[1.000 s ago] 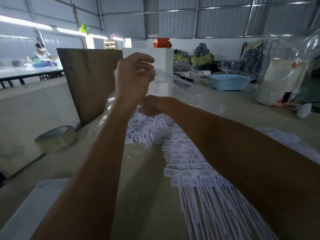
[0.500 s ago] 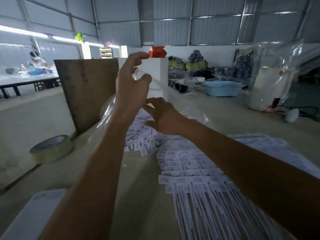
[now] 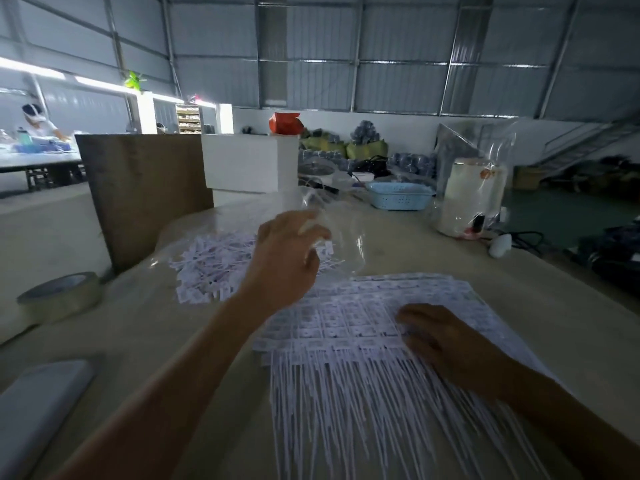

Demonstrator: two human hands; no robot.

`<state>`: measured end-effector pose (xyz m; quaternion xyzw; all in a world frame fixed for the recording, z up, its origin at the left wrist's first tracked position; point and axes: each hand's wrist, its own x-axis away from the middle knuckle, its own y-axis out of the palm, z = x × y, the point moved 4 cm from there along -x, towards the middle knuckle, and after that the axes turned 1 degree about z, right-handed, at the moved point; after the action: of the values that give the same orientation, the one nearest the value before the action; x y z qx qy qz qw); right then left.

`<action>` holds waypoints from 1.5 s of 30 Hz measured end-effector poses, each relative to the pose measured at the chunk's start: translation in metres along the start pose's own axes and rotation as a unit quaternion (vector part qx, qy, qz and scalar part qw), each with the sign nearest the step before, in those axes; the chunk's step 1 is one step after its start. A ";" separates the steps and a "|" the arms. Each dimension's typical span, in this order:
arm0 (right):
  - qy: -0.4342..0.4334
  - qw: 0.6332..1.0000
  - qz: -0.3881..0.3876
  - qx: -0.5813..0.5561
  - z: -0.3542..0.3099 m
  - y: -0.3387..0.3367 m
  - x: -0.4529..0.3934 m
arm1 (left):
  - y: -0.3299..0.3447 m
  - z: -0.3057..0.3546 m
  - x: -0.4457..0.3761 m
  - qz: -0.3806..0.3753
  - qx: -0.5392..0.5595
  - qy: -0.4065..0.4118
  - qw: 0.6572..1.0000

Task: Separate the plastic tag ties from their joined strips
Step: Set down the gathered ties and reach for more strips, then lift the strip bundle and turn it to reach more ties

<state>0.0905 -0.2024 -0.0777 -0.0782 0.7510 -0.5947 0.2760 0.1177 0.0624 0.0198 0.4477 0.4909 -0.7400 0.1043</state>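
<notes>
table: long beige worktop (image 3: 398, 237), carries all the stock, so both hands work low over it
brown board: upright dark panel (image 3: 142, 192) at far left, looks like a divider between stations; loose ties heaped just in front of it
joined strips: wide white stack of plastic tag ties still in rows (image 3: 349, 327), heads toward the far side, thin tails fanned toward the person; laid flat near centre-right, probably so one row can be pulled off at a time
clear bag: crumpled transparent plastic bag (image 3: 346, 233) lying open beyond the strips, over part of the loose pile; likely the catch bag for finished ties
loose pile: scattered white single tag ties (image 3: 214, 265), left of centre, just beyond the strip stack, apparently already separated
tape roll: pale roll of packing tape (image 3: 60, 296) flat at left edge, well apart from the work, not in use
left hand: left hand (image 3: 282, 261) raised over the near edge of the loose pile, fingers curled on a fold of the clear bag; judged to be holding the mouth open or shifting it; blur hides the exact pinch
right hand: right hand (image 3: 440, 337) palm down on the heads of the joined strips, fingers fairly straight and together, pressing; seems to pin the stack or pick the next row
step: bag handling, next row not yet torn off
</notes>
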 end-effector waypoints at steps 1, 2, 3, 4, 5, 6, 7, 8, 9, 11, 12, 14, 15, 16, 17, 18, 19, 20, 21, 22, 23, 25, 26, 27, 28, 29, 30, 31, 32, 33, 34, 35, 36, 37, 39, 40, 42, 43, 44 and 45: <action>0.002 1.000 -0.002 -0.003 0.000 0.002 0.003 | 0.007 0.013 0.011 -0.016 -0.005 0.039 0.999; -0.004 1.000 -0.001 -0.007 0.000 0.003 0.006 | 0.014 0.024 0.023 -0.034 -0.002 0.078 0.996; -0.015 1.000 0.000 -0.010 -0.002 0.002 0.008 | 0.023 0.032 0.037 -0.056 0.010 0.104 0.993; -0.026 1.000 0.002 -0.008 -0.004 0.001 0.010 | 0.031 0.037 0.051 -0.085 0.031 0.111 0.990; -0.033 0.999 0.003 -0.001 -0.005 0.000 0.011 | 0.038 0.040 0.062 -0.125 0.050 0.105 0.985; -0.040 0.999 0.009 0.005 -0.006 -0.002 0.013 | 0.045 0.041 0.071 -0.172 0.053 0.095 0.979; -0.044 0.999 0.018 0.006 -0.007 -0.003 0.015 | 0.051 0.041 0.077 -0.209 0.036 0.091 0.973; -0.047 0.998 0.029 0.001 -0.007 -0.004 0.016 | 0.054 0.040 0.080 -0.224 0.023 0.092 0.970; -0.048 0.998 0.040 -0.006 -0.007 -0.004 0.017 | 0.055 0.039 0.082 -0.227 0.024 0.089 0.970; -0.051 0.997 0.054 -0.019 -0.010 -0.005 0.018 | 0.053 0.041 0.081 -0.216 0.040 0.078 0.973; -0.055 0.996 0.060 -0.022 -0.012 -0.005 0.018 | 0.050 0.041 0.079 -0.198 0.052 0.067 0.976; -0.056 0.993 0.103 -0.035 -0.010 -0.008 0.016 | 0.044 0.035 0.074 -0.146 0.065 0.029 0.987; -0.039 0.990 0.129 -0.041 -0.008 -0.010 0.015 | 0.043 0.029 0.071 -0.126 0.063 0.008 0.990; -0.009 0.989 0.141 -0.040 -0.005 -0.011 0.013 | 0.042 0.022 0.069 -0.124 0.060 -0.019 0.990; 0.021 0.991 0.129 -0.033 -0.002 -0.009 0.012 | 0.044 0.014 0.069 -0.136 0.059 -0.053 0.987; 0.043 0.995 0.091 -0.026 0.002 -0.004 0.011 | 0.047 0.006 0.070 -0.159 0.054 -0.086 0.982; 0.054 0.998 0.042 -0.014 0.005 0.005 0.010 | 0.051 0.001 0.074 -0.182 0.037 -0.104 0.977; 0.060 0.998 0.000 0.005 0.005 0.013 0.010 | 0.054 -0.003 0.077 -0.199 0.007 -0.105 0.974; 0.060 0.998 -0.021 0.022 0.005 0.018 0.010 | 0.057 -0.004 0.079 -0.210 -0.020 -0.100 0.972; 0.058 0.998 -0.016 0.026 0.004 0.018 0.009 | 0.058 -0.005 0.079 -0.214 -0.030 -0.099 0.971; 0.057 0.998 0.001 0.020 0.003 0.016 0.009 | 0.058 -0.005 0.079 -0.215 -0.027 -0.105 0.971; 0.065 0.998 0.023 -0.001 0.002 0.012 0.008 | 0.058 -0.006 0.075 -0.215 0.000 -0.120 0.969; 0.066 0.997 0.029 -0.012 0.001 0.010 0.009 | 0.057 -0.005 0.073 -0.212 0.008 -0.124 0.969; 0.065 0.997 0.039 -0.023 0.001 0.008 0.011 | 0.056 -0.005 0.070 -0.202 0.014 -0.128 0.971; 0.061 0.996 0.054 -0.036 0.000 0.005 0.013 | 0.054 -0.005 0.068 -0.184 0.023 -0.136 0.973; 0.060 0.994 0.073 -0.054 0.000 0.002 0.014 | 0.051 -0.005 0.066 -0.158 0.034 -0.143 0.976; 0.065 0.991 0.094 -0.074 0.001 -0.002 0.016 | 0.047 -0.005 0.063 -0.128 0.044 -0.143 0.980; 0.077 0.986 0.114 -0.090 0.003 -0.007 0.017 | 0.044 -0.003 0.060 -0.094 0.053 -0.133 0.985; 0.091 0.982 0.137 -0.094 0.004 -0.013 0.018 | 0.040 -0.001 0.057 -0.060 0.061 -0.117 0.989; 0.104 0.977 0.166 -0.090 0.007 -0.020 0.019 | 0.036 0.003 0.055 -0.028 0.066 -0.096 0.993; 0.116 0.969 0.200 -0.083 0.011 -0.027 0.020 | 0.032 0.008 0.053 0.004 0.064 -0.068 0.996; 0.130 0.960 0.232 -0.082 0.016 -0.035 0.021 | 0.028 0.014 0.051 0.033 0.056 -0.036 0.997; 0.150 0.950 0.259 -0.090 0.023 -0.042 0.022 | 0.023 0.019 0.050 0.060 0.046 -0.003 0.997; 0.176 0.938 0.277 -0.108 0.030 -0.048 0.024 | 0.019 0.025 0.050 0.082 0.034 0.025 0.996; 0.231 0.912 0.283 -0.186 0.048 -0.053 0.029 | 0.009 0.035 0.049 0.129 -0.006 0.077 0.989; 0.249 0.898 0.276 -0.235 0.055 -0.052 0.032 | 0.004 0.041 0.050 0.156 -0.024 0.105 0.982; 0.262 0.873 0.244 -0.331 0.061 -0.046 0.035 | -0.004 0.056 0.052 0.210 -0.045 0.165 0.963; 0.261 0.864 0.228 -0.365 0.062 -0.044 0.036 | -0.008 0.062 0.053 0.233 -0.050 0.191 0.952; 0.255 0.863 0.220 -0.377 0.062 -0.043 0.036 | -0.011 0.068 0.053 0.253 -0.052 0.208 0.943; 0.246 0.871 0.221 -0.364 0.062 -0.044 0.034 | -0.014 0.070 0.054 0.268 -0.050 0.214 0.938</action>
<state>0.0840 -0.2832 -0.0562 0.1436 0.9556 -0.2026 0.1586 0.0388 0.0269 -0.0043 0.7049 0.3994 -0.5460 0.2134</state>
